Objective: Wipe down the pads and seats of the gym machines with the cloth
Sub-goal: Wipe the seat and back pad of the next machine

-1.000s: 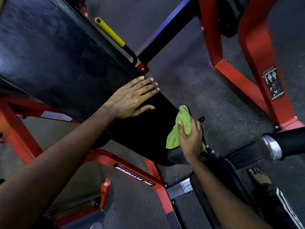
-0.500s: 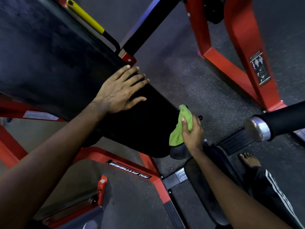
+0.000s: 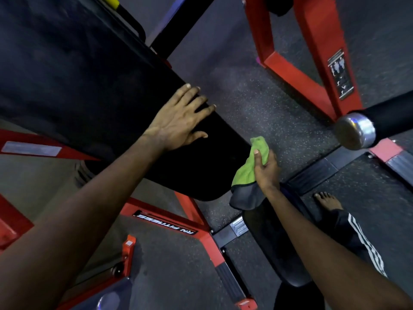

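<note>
**While one hand braces the pad, the other holds the cloth at its edge**

Where the big black pad (image 3: 89,86) narrows to its rounded lower corner, there's the cloth (image 3: 244,173): green on top, grey at the bottom, bunched up against the pad's edge just off centre at 4 o'clock. The right hand (image 3: 264,171) has it clamped, thumb pressed on the green face and fingers curled round behind.

Up at 10 o'clock from the cloth, the left hand (image 3: 178,121) lies flat on the pad, fingers straight and spread, fingertips reaching the far edge, gripping nothing.

Out wider now. A second dark seat (image 3: 272,253) sits under the right forearm at 5 o'clock. Red frame (image 3: 301,70) angles down at 1 o'clock, and a black roller with a chrome end cap (image 3: 355,130) pokes in at 3 o'clock. A bare foot (image 3: 328,201) stands on the speckled floor (image 3: 257,97) at 4 o'clock. A yellow handle (image 3: 109,0) peeks in at 11 o'clock.
</note>
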`<move>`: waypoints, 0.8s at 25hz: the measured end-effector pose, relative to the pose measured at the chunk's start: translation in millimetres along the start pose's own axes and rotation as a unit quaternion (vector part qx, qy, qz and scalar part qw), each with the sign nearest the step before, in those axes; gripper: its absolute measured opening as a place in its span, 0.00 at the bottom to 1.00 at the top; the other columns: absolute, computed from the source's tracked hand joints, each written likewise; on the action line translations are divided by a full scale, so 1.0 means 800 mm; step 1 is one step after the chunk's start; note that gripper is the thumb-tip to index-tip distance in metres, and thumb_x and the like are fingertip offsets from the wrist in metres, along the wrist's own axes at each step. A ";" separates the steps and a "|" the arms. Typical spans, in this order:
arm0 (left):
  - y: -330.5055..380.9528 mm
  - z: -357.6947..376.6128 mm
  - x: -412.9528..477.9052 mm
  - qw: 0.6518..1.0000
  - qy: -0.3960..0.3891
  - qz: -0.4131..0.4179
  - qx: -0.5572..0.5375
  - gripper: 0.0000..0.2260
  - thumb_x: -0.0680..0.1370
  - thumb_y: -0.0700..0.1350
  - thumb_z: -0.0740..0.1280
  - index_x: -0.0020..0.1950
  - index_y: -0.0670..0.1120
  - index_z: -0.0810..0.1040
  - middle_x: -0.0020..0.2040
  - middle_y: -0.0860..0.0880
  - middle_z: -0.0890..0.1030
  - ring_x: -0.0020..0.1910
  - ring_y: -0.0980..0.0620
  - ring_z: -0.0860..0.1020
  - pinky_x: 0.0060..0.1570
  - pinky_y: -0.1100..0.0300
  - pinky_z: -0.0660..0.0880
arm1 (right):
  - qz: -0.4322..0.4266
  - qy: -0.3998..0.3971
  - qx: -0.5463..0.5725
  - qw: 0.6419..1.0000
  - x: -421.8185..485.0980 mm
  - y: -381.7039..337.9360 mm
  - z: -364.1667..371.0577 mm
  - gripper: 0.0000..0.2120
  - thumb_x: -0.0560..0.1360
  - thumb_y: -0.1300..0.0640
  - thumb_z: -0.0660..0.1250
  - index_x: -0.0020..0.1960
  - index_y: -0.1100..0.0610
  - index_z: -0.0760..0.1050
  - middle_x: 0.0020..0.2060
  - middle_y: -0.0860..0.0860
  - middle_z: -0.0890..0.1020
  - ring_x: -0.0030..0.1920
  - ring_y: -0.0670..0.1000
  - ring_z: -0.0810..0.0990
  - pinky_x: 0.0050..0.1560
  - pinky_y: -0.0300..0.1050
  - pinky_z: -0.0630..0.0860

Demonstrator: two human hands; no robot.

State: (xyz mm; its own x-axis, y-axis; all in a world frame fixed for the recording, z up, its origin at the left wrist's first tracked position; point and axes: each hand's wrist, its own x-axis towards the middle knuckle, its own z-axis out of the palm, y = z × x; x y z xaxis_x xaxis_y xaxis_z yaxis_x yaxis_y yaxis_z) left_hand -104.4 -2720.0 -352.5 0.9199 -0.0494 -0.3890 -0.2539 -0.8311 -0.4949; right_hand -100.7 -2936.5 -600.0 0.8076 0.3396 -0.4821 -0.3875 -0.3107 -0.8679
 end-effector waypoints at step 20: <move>0.095 0.059 0.038 0.999 0.022 0.041 -0.006 0.32 0.75 0.66 0.66 0.72 0.49 0.73 0.66 0.41 0.75 0.67 0.36 0.70 0.74 0.44 0.51 | -0.154 0.105 -0.024 0.982 -0.049 -0.004 0.047 0.21 0.78 0.55 0.69 0.70 0.58 0.76 0.68 0.55 0.76 0.69 0.56 0.73 0.70 0.51 0.69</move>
State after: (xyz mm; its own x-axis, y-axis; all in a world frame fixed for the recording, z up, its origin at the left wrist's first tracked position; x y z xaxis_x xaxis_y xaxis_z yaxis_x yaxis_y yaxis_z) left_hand -109.7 -2758.7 -438.4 0.9081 -0.1416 -0.3940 -0.3260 -0.8297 -0.4532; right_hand -147.7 -2915.8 -582.8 0.9591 0.2343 -0.1588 -0.0942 -0.2647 -0.9597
